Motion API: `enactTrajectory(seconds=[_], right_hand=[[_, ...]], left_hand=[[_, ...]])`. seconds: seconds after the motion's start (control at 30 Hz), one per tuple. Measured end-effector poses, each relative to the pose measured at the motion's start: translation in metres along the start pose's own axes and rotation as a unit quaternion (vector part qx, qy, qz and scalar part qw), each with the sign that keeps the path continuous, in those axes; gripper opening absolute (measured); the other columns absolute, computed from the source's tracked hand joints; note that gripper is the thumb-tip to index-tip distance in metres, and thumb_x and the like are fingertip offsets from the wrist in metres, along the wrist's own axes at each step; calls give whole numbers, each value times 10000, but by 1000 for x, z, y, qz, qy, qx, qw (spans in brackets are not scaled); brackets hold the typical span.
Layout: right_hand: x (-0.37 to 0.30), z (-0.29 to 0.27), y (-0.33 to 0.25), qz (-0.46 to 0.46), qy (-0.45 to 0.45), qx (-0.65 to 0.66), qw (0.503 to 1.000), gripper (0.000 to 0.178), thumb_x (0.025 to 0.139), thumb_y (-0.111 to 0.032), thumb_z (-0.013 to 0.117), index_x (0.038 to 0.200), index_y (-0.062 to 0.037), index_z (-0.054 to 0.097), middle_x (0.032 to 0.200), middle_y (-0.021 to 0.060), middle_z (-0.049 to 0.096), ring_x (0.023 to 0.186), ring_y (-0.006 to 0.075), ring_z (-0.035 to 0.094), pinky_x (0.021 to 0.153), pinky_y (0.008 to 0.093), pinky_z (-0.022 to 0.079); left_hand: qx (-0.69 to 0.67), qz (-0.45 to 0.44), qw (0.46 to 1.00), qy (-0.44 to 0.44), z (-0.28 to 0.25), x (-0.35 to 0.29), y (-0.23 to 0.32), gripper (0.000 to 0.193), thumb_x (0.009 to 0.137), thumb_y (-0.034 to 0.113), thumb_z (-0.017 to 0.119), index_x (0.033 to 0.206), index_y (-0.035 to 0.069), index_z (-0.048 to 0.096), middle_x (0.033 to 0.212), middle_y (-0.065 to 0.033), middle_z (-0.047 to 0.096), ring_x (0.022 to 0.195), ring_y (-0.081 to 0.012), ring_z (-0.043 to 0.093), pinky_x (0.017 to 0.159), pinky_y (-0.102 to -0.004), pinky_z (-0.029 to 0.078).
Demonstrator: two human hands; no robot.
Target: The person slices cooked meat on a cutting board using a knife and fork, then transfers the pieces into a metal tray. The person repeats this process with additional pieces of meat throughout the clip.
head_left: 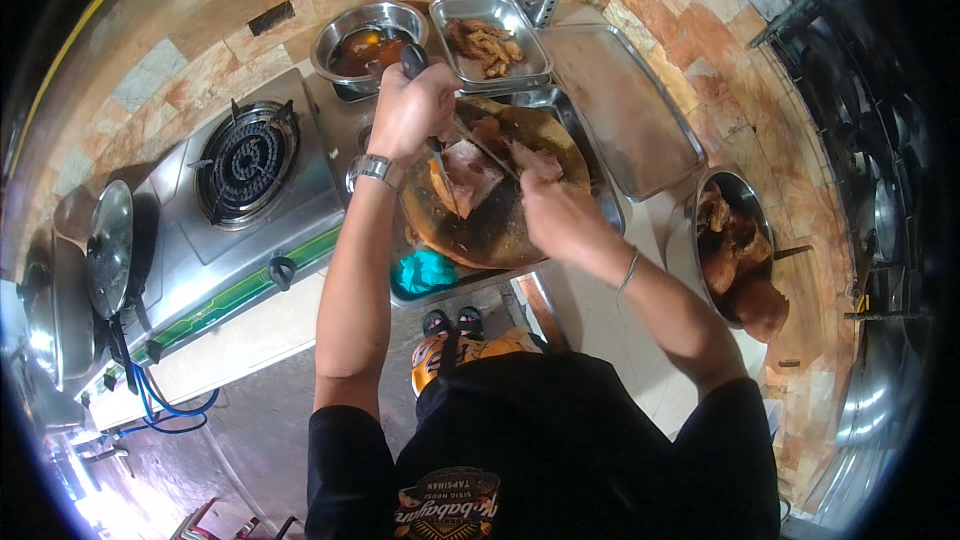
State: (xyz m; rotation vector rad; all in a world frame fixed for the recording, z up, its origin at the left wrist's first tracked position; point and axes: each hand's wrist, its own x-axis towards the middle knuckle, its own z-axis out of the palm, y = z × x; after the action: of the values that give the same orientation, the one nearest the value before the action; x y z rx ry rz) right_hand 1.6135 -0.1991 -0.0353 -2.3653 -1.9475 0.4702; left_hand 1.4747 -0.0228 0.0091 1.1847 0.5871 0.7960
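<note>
My left hand (413, 115), with a watch on its wrist, is closed round the black handle of a knife (484, 147). The blade slants down to the right across cooked meat (468, 178) on a round wooden chopping board (500, 230). At the blade's far end my right hand (555, 215) has its fingers curled, right beside a smaller meat piece (537, 160). Whether those fingers pinch the blade tip or the meat is hidden. The board rests in a metal tray (606, 202), and a crumpled turquoise cloth or bag (424, 272) lies in its near left corner.
Behind the board stand a metal bowl of brown liquid (372, 48) and a tray of fried pieces (490, 45). A flat metal tray (630, 105) and a bowl of large browned meat pieces (735, 240) are to the right. On the left are a gas stove (245, 165) and pans (110, 245).
</note>
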Motion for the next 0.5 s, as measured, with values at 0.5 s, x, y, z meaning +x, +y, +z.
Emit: enactTrajectory(seconds=[0.5], right_hand=[[5, 5, 63, 132, -63, 345, 927, 210, 1018, -198, 494, 1011, 6, 444, 666, 151, 549, 425, 201, 537, 375, 375, 411]], left_hand=[[-109, -13, 994, 19, -57, 3, -6, 229, 842, 168, 504, 649, 143, 384, 475, 21, 283, 391, -129, 283, 390, -308, 286]])
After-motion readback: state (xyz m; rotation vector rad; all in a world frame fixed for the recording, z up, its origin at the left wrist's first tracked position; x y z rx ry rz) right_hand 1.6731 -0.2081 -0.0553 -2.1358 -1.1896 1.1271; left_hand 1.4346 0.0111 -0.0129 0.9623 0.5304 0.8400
